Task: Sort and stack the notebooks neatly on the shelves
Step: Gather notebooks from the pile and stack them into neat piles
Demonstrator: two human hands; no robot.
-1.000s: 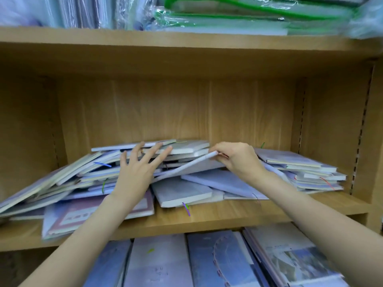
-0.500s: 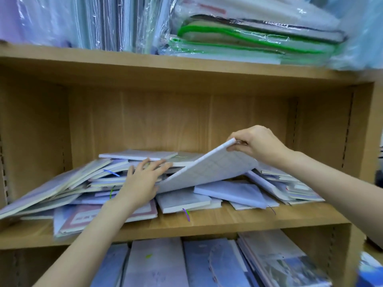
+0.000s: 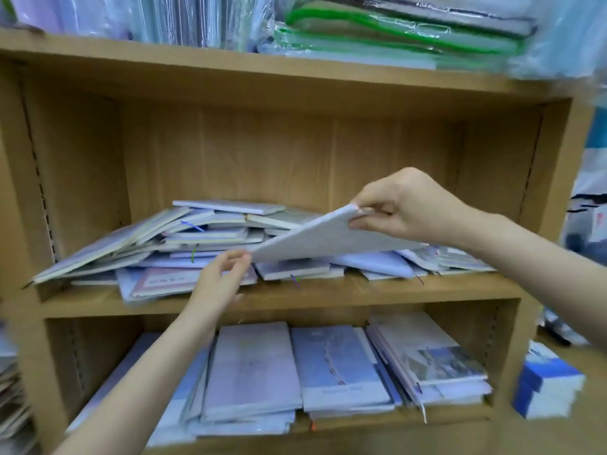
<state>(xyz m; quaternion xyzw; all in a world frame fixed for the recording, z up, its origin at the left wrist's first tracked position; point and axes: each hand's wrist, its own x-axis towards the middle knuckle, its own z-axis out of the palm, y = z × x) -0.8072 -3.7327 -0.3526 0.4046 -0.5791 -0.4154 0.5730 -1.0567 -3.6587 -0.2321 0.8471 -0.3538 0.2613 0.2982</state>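
Observation:
A pale lilac notebook (image 3: pixel 323 238) hangs tilted in front of the middle shelf (image 3: pixel 295 295). My right hand (image 3: pixel 405 205) pinches its upper corner. My left hand (image 3: pixel 221 277) holds its lower left corner between thumb and fingers. Behind it, a messy heap of notebooks (image 3: pixel 184 239) leans across the left and middle of the shelf. More notebooks (image 3: pixel 446 257) lie at the right end, partly hidden by the lifted one.
The lower shelf holds flat rows of notebooks (image 3: pixel 335 366). Plastic-wrapped stock (image 3: pixel 394 31) fills the top shelf. A blue and white box (image 3: pixel 547 384) sits on the floor to the right. The shelf's side walls (image 3: pixel 542 178) close in both ends.
My right hand has pulled the notebook up and out of the heap toward me. My left hand left the pile and took the notebook's lower corner. The view has drawn back.

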